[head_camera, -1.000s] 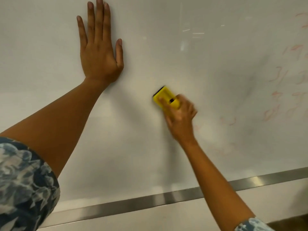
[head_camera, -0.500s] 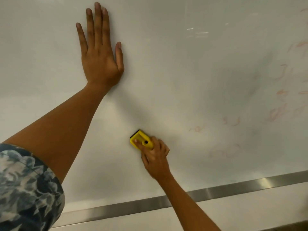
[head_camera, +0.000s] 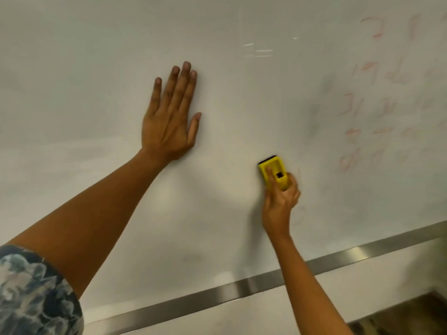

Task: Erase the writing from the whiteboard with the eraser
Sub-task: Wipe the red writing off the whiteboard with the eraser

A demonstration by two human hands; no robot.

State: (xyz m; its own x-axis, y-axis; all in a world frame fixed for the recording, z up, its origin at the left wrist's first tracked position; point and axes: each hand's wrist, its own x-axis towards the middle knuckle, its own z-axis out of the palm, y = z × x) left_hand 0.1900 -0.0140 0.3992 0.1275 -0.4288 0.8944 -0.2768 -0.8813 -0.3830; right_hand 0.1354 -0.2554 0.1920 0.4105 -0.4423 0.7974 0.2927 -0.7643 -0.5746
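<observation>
The whiteboard fills most of the view. Faint red writing covers its right side, in several rows. A paler red smear shows just right of my right wrist. My right hand grips a yellow eraser with a black felt edge, pressed flat on the board left of the writing. My left hand lies flat on the board with fingers spread, up and to the left of the eraser, holding nothing.
A metal rail runs along the board's lower edge, rising to the right. Below it is a pale wall strip, and a dark floor patch shows in the bottom right corner.
My right hand has swept the eraser down and left, then up and right again toward the writing. The view has shifted right, showing more red writing. My left hand stays flat on the board.
</observation>
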